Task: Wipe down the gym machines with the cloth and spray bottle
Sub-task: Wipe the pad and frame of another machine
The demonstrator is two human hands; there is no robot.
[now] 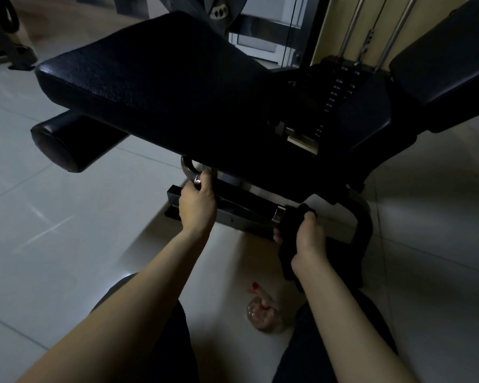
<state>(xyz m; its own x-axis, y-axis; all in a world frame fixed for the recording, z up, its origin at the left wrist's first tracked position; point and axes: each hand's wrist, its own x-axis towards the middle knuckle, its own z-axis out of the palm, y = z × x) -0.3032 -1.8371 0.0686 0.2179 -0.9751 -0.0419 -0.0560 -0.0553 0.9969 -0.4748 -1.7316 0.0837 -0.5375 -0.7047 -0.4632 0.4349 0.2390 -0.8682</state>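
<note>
**gymrat_04:** Grip check first: left hand (pixel 197 201) is wrapped around the chrome handle (pixel 190 172) that curls out from under the front edge of the bench (pixel 138 78), fingers curled on it, thumb on the near side. Right hand (pixel 306 239) is closed tight on one black cloth (pixel 291 244), pressing it against the frame bar (pixel 244 208) down low, right beside the shiny metal collar on that bar.

**mop_n_go:** So how many of each thing are we counting?

**gymrat_04:** One cloth, one spray bottle (pixel 264 313), two bare hands. I can make out two pads: the big textured seat pad and a second dark pad (pixel 448 59) off at the upper right. One round roller cushion (pixel 69 142) sticks out under the bench's left edge. There's a weight stack (pixel 332 98) behind, with two chrome guide rods going up from it.

**mop_n_go:** Where's the bottle sitting?

**gymrat_04:** On the tiled floor (pixel 39 217), between the person's knees, below the right forearm and well clear of both hands. Clear body, red bit on top. Whether it's standing or lying over I honestly can't tell, it's dim and blurry there.

**mop_n_go:** Arms?

**gymrat_04:** Both forearms reach forward and down, bare, nearly parallel. The left one stretches further, up to the bench's underside. The right wrist bends down, with the cloth's tail hanging below the palm toward the floor.
</note>
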